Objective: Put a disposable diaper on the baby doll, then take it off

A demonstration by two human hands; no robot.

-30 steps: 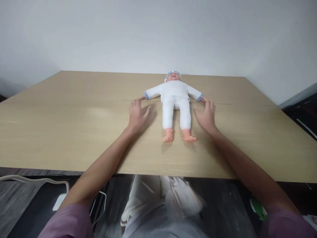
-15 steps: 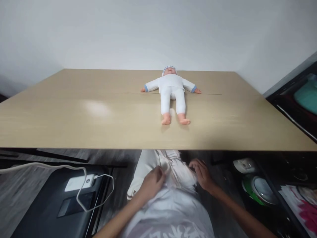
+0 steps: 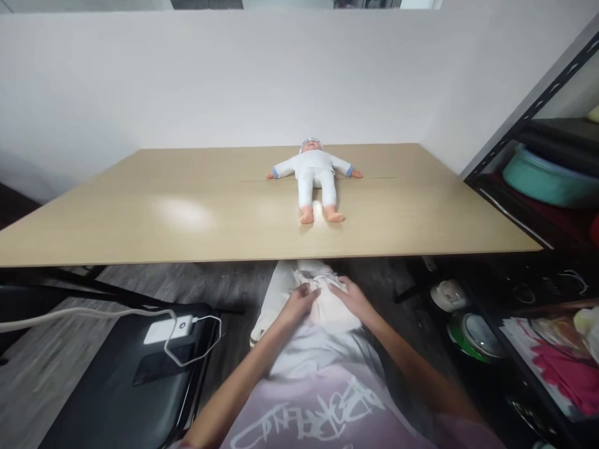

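In my lap, below the table's front edge, lies a crumpled pale pinkish-white cloth (image 3: 329,307). My left hand (image 3: 299,303) has its fingers curled on the cloth's left side. On the other side my right hand (image 3: 354,300) grips the cloth's upper right part, its thumb lying over the fabric. What kind of cloth it is does not show. A baby doll (image 3: 313,163) in a white outfit with blue cuffs and a printed white cap lies face up on the table (image 3: 224,218), arms spread, feet towards me.
To my left, a black padded seat (image 3: 112,386) bears a white power bank (image 3: 161,330) with a cable and a dark phone (image 3: 161,365). At right stands a shelf rack (image 3: 524,118) with a teal basin (image 3: 547,178). A white wall (image 3: 281,81) rises behind the table.
The view has tilted up, showing more wall and shelf. My right hand has moved inward onto the cloth, and both hands are closer together. The doll lies as before.
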